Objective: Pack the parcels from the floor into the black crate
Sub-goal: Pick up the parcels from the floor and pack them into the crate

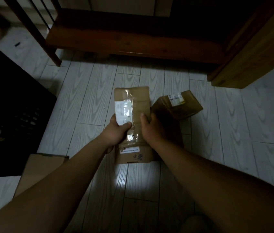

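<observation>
A: Head view: both forearms reach forward and down over the pale plank floor (89,91). The left hand (116,133) grips the near left edge of a long cardboard parcel (138,100), thumb pressed on top by the white label (123,111), fingers curled under it. The right hand (151,126) holds the right edge, thumb on top, the other fingers wrapped round the side out of sight.

B: And the parcel itself?

A: Brown, sealed down its length with shiny clear tape. Whether it is lifted or resting I cannot tell. A second box (134,154) shows just below the hands, with a strip label and scribbles. A third box (181,103) sits just to the right, tilted, with its own label.

B: The crate?

A: The black crate (12,105) stands at the left, well apart from the held parcel, a lattice wall showing.
</observation>
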